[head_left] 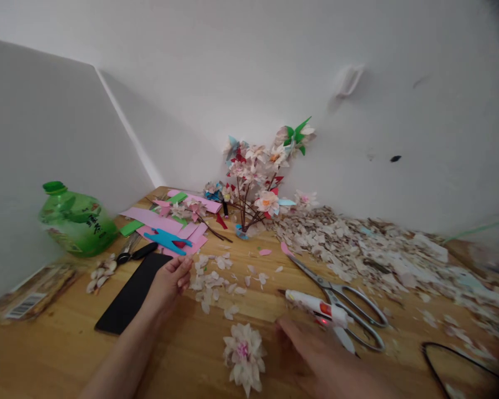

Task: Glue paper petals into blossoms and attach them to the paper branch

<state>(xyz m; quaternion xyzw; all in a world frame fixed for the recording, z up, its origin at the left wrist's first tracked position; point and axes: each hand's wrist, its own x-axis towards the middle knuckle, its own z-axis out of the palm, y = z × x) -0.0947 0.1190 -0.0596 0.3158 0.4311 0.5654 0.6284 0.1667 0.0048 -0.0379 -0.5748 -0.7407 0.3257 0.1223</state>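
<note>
My left hand (171, 280) rests on the wooden table (66, 354), fingers loosely stretched out and holding nothing. It lies at the right edge of a black phone (128, 293), with its fingertips by loose white petals (214, 282). My right hand (316, 354) is low on the table and blurred. Its fingers look flat and apart, just below a white glue gun (316, 305). Between my hands lies a white and pink paper flower (244, 357). Large metal scissors (345, 302) lie beside the glue gun.
A bouquet of paper flowers (258, 177) stands in the wall corner. Left of it are coloured paper sheets (166, 224), small black-handled scissors (135, 252) and a green bottle (77, 219). A heap of paper scraps (378, 249) covers the right side. A black cable (461, 366) loops at bottom right.
</note>
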